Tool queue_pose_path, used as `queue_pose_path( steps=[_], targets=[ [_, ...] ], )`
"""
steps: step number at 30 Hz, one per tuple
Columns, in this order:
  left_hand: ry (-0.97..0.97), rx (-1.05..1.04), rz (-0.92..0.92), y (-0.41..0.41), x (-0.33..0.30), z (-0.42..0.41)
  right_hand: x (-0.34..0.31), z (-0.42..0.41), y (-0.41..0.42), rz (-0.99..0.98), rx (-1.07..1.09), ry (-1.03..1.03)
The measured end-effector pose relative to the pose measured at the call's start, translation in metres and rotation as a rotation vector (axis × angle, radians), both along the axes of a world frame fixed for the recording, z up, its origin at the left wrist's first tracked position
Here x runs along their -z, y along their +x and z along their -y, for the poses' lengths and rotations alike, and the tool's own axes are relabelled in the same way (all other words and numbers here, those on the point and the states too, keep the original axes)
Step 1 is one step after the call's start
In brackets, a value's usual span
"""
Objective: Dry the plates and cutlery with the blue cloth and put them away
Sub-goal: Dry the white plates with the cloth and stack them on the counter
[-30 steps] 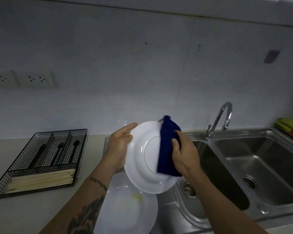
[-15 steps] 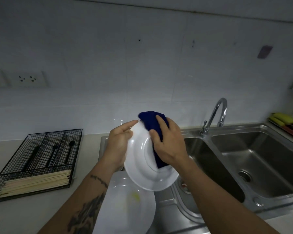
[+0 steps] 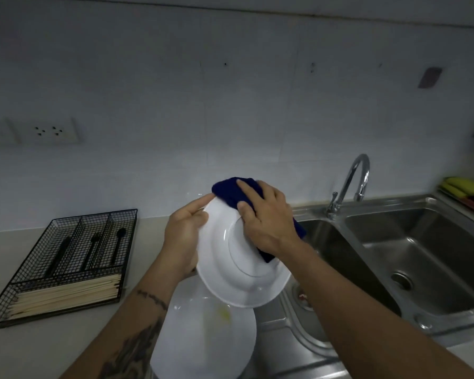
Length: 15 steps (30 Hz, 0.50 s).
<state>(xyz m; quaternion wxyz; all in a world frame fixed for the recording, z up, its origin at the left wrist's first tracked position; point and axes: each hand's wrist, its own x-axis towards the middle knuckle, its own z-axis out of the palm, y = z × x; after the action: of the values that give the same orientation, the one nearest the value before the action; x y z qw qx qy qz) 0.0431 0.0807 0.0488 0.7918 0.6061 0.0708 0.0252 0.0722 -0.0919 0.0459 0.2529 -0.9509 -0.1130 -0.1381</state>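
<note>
The left hand [image 3: 185, 232] grips the left rim of a white plate [image 3: 230, 272], held tilted above the counter's [image 3: 39, 348] front edge where it meets the sink [image 3: 422, 269]. The right hand [image 3: 266, 217], fingers spread and lightly curled, presses the blue cloth [image 3: 230, 191] against the plate's upper right. A second white plate [image 3: 200, 340], smeared yellow, lies below. A black wire cutlery tray [image 3: 66, 265] sits toward the counter's left edge

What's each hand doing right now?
Left hand: grips the rim of the tilted white plate.
Right hand: presses the blue cloth against the plate, fingers curled over it.
</note>
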Motion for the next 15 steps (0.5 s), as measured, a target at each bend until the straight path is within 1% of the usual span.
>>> queue_pose_path(
  steps=[2,5,6,8,9,11,15],
  targets=[
    [-0.004,-0.05,0.021,-0.001,-0.001,-0.005,0.005,0.007,0.006,-0.056,0.042,0.125],
    [-0.113,-0.138,0.056,0.001,0.006,-0.016,0.018,0.024,0.005,-0.248,0.109,0.499],
    [-0.138,-0.155,0.054,-0.001,0.009,-0.018,0.023,0.027,0.001,-0.278,0.11,0.616],
    [-0.166,-0.11,0.033,-0.004,0.015,-0.022,0.028,0.031,-0.009,-0.274,0.111,0.79],
    [-0.176,-0.043,0.027,-0.005,0.019,-0.025,0.028,0.034,-0.012,-0.257,0.119,0.839],
    [-0.117,0.089,0.023,-0.008,0.02,-0.033,0.023,0.041,-0.016,-0.201,0.104,0.828],
    [0.194,0.217,0.006,-0.004,0.004,-0.044,-0.001,0.055,-0.013,-0.18,-0.038,0.652]
  ],
)
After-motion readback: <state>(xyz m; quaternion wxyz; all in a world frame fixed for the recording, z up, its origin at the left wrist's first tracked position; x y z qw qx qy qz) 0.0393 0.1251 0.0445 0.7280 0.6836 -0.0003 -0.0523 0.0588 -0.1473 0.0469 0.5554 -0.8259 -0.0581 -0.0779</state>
